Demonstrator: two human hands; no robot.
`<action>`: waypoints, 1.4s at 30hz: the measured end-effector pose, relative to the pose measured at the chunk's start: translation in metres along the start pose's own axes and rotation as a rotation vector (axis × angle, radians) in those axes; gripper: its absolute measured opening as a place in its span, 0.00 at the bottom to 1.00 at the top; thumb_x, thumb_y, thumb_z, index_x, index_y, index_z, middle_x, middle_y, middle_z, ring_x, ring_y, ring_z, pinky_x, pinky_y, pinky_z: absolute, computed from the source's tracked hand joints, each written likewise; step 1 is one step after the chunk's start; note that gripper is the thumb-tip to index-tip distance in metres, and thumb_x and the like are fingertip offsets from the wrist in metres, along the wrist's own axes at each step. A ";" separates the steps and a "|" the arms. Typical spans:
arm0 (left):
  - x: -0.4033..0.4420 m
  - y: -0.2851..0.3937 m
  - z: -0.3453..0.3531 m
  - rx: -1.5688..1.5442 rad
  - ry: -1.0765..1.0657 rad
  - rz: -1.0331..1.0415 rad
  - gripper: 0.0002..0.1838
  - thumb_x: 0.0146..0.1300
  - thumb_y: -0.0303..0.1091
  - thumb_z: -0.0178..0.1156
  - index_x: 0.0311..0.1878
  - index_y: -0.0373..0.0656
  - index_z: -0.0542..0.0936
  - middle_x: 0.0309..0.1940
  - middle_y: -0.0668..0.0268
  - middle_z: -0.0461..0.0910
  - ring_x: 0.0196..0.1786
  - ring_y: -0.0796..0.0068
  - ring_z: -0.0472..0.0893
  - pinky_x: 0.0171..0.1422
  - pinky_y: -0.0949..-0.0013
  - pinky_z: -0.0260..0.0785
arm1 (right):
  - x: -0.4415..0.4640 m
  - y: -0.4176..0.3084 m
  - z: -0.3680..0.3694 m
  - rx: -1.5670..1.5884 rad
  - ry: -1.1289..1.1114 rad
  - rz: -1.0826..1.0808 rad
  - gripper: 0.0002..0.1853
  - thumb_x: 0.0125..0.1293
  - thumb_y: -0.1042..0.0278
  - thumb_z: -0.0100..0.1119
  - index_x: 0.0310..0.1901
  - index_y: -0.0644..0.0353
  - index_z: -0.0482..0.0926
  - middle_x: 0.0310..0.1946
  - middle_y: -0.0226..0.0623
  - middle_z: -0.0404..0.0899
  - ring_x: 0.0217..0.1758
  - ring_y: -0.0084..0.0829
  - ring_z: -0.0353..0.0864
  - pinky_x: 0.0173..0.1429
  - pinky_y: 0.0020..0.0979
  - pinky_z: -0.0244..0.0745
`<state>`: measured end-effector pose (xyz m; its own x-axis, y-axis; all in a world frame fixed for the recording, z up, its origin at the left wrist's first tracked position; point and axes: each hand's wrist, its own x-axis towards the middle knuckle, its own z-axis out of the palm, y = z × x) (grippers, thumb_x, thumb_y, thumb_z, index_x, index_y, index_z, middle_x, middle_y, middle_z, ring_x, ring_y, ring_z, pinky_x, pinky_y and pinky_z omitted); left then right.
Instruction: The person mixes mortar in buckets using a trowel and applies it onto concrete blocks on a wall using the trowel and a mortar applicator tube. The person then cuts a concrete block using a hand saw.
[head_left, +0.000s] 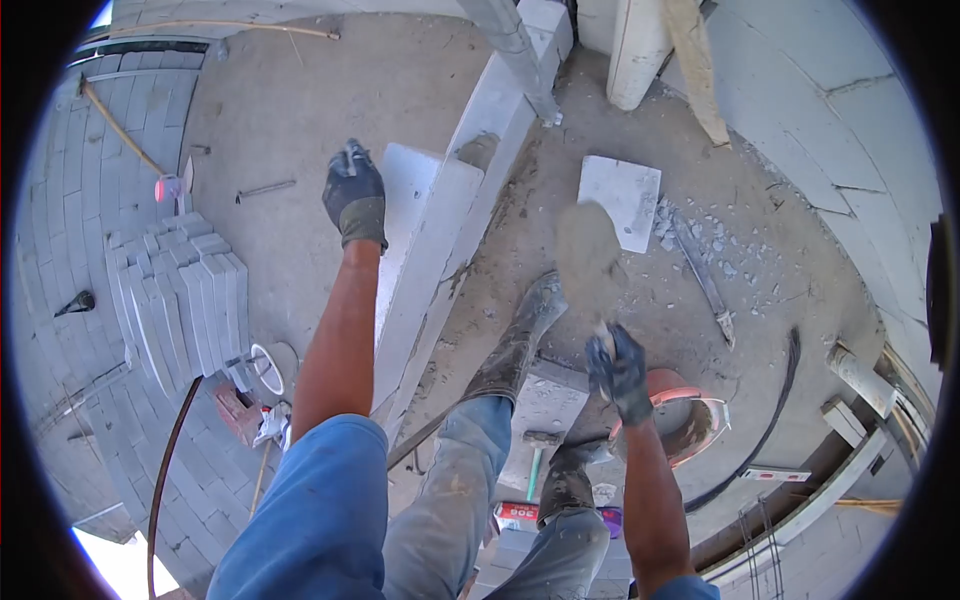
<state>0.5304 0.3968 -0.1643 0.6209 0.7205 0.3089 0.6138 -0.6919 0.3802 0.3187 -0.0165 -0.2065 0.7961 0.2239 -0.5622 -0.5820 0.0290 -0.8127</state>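
My right hand, in a dark grey glove, is closed round the short handle of a trowel. Wet grey mortar covers the trowel's blade, which points away from me above the floor. Just beside that hand stands an orange bucket with mortar inside. My left hand, also gloved, hovers left of the low wall of white blocks; its fingers are curled in and nothing shows in them. A patch of mortar lies on the wall's lower course, beyond the upper block's end.
A white block piece and a saw lie on the floor among chips. By my feet are a block and a green-handled hammer. Stacked blocks and a white bucket stand left. A metal post leans ahead.
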 end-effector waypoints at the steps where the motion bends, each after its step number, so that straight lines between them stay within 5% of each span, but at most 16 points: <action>1: 0.002 -0.025 0.018 0.113 -0.124 0.184 0.25 0.75 0.53 0.46 0.46 0.40 0.83 0.45 0.47 0.84 0.49 0.42 0.82 0.55 0.50 0.73 | 0.022 -0.019 0.015 -0.012 -0.030 0.004 0.06 0.69 0.68 0.62 0.40 0.58 0.75 0.23 0.28 0.75 0.18 0.19 0.73 0.19 0.25 0.69; 2: 0.004 -0.042 0.030 0.219 -0.248 0.368 0.26 0.75 0.55 0.44 0.46 0.43 0.84 0.45 0.49 0.84 0.49 0.42 0.82 0.55 0.49 0.73 | 0.047 -0.037 0.029 -0.025 -0.061 0.003 0.06 0.71 0.68 0.59 0.38 0.57 0.73 0.24 0.26 0.73 0.19 0.19 0.72 0.20 0.25 0.69; 3: -0.007 -0.019 0.016 0.230 -0.443 0.235 0.28 0.75 0.58 0.41 0.50 0.47 0.83 0.46 0.51 0.85 0.48 0.43 0.82 0.55 0.47 0.73 | 0.075 -0.035 0.040 0.054 -0.083 -0.030 0.06 0.71 0.67 0.60 0.38 0.56 0.73 0.23 0.26 0.74 0.19 0.19 0.73 0.20 0.25 0.69; 9: -0.022 -0.011 0.012 0.261 -0.378 0.197 0.24 0.74 0.55 0.44 0.57 0.50 0.80 0.46 0.53 0.85 0.48 0.45 0.83 0.54 0.48 0.74 | 0.225 -0.065 0.097 0.328 -0.241 0.219 0.14 0.72 0.52 0.59 0.39 0.55 0.76 0.20 0.28 0.73 0.16 0.23 0.72 0.18 0.27 0.70; 11: -0.024 -0.012 0.012 0.254 -0.342 0.213 0.23 0.74 0.54 0.46 0.57 0.51 0.80 0.46 0.53 0.85 0.48 0.46 0.83 0.54 0.48 0.74 | 0.262 -0.069 0.114 0.460 -0.354 0.281 0.24 0.72 0.39 0.53 0.40 0.56 0.77 0.19 0.28 0.73 0.13 0.25 0.70 0.17 0.26 0.68; 14: -0.025 -0.004 0.006 0.174 -0.362 0.198 0.19 0.73 0.47 0.51 0.56 0.47 0.81 0.44 0.51 0.85 0.45 0.44 0.83 0.50 0.49 0.74 | 0.301 -0.053 0.132 0.789 -0.593 0.370 0.29 0.72 0.34 0.46 0.39 0.57 0.78 0.19 0.29 0.74 0.13 0.26 0.70 0.16 0.26 0.67; 23: -0.022 0.003 -0.001 0.116 -0.381 0.213 0.17 0.71 0.44 0.53 0.56 0.48 0.80 0.45 0.52 0.84 0.45 0.46 0.83 0.49 0.51 0.76 | 0.297 -0.042 0.152 1.019 -0.527 0.405 0.25 0.74 0.40 0.46 0.38 0.57 0.79 0.15 0.30 0.73 0.07 0.26 0.66 0.12 0.25 0.65; 25: -0.019 0.006 -0.001 0.114 -0.440 0.165 0.19 0.73 0.46 0.50 0.56 0.48 0.81 0.50 0.57 0.84 0.51 0.52 0.83 0.57 0.53 0.75 | 0.301 -0.044 0.153 1.053 -0.532 0.323 0.27 0.74 0.39 0.44 0.39 0.57 0.79 0.14 0.28 0.71 0.07 0.24 0.65 0.12 0.25 0.64; 28: -0.019 0.005 -0.002 0.143 -0.411 0.215 0.16 0.71 0.42 0.53 0.56 0.48 0.80 0.45 0.53 0.84 0.46 0.46 0.83 0.50 0.52 0.76 | 0.317 -0.041 0.153 1.065 -0.472 0.285 0.27 0.73 0.38 0.44 0.40 0.57 0.79 0.14 0.29 0.70 0.06 0.25 0.63 0.11 0.25 0.63; 29: -0.020 0.004 -0.001 0.146 -0.416 0.217 0.16 0.71 0.42 0.53 0.56 0.48 0.80 0.45 0.53 0.84 0.46 0.46 0.83 0.50 0.52 0.76 | 0.322 -0.045 0.155 1.171 -0.613 0.271 0.28 0.72 0.37 0.46 0.41 0.57 0.78 0.17 0.31 0.73 0.10 0.26 0.69 0.15 0.26 0.67; 33: -0.022 0.001 0.002 0.108 -0.382 0.241 0.17 0.71 0.43 0.53 0.57 0.48 0.79 0.44 0.53 0.84 0.45 0.47 0.83 0.50 0.50 0.76 | 0.308 -0.070 0.168 0.824 -0.175 0.329 0.27 0.69 0.38 0.53 0.41 0.61 0.78 0.24 0.34 0.77 0.20 0.27 0.78 0.24 0.29 0.76; 34: -0.022 0.002 0.001 0.125 -0.382 0.239 0.17 0.71 0.43 0.53 0.57 0.49 0.79 0.44 0.53 0.84 0.45 0.47 0.83 0.49 0.50 0.76 | 0.306 -0.071 0.161 0.826 -0.169 0.323 0.27 0.69 0.38 0.53 0.41 0.61 0.78 0.24 0.34 0.77 0.20 0.27 0.78 0.24 0.29 0.76; 36: -0.023 0.005 -0.001 0.150 -0.393 0.226 0.17 0.71 0.44 0.52 0.57 0.48 0.79 0.44 0.53 0.84 0.45 0.46 0.83 0.49 0.50 0.75 | 0.305 -0.072 0.143 0.317 -0.145 0.284 0.24 0.70 0.41 0.54 0.40 0.59 0.79 0.24 0.33 0.78 0.20 0.28 0.76 0.25 0.30 0.73; 42: -0.024 -0.004 0.004 0.144 -0.370 0.273 0.18 0.73 0.46 0.50 0.57 0.48 0.79 0.44 0.52 0.84 0.45 0.44 0.82 0.49 0.49 0.75 | 0.311 -0.059 0.095 0.353 -0.380 0.405 0.32 0.70 0.33 0.44 0.39 0.59 0.81 0.18 0.30 0.75 0.16 0.29 0.73 0.21 0.32 0.71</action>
<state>0.5152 0.3824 -0.1771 0.8847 0.4645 0.0401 0.4489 -0.8719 0.1958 0.5849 0.1442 -0.3183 0.4262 0.6108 -0.6673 -0.8943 0.1732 -0.4126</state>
